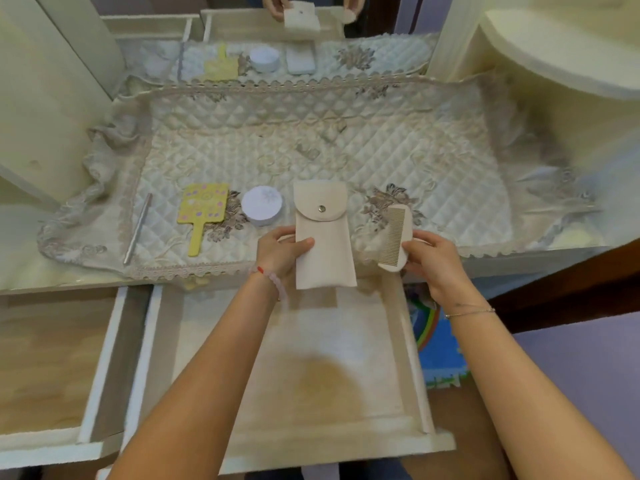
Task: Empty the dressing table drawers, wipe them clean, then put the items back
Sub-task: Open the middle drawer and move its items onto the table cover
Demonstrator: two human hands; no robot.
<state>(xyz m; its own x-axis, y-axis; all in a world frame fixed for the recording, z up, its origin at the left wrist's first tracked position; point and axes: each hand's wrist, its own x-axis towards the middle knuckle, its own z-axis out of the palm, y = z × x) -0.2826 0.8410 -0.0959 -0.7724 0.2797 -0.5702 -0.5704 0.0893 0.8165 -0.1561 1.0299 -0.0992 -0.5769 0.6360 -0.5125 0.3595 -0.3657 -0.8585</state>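
Note:
My left hand grips a cream fabric pouch with a snap flap, held over the front edge of the dressing table. My right hand pinches a pale wooden comb just right of the pouch. Below my arms the right drawer stands pulled open with nothing visible inside. The left drawer is open too. On the quilted cloth lie a yellow hand mirror, a round white compact and a silver pen.
A mirror at the back reflects the items and my hands. Cream cabinet sides stand at left and a rounded shelf at right. A colourful foam mat lies on the floor right of the drawer.

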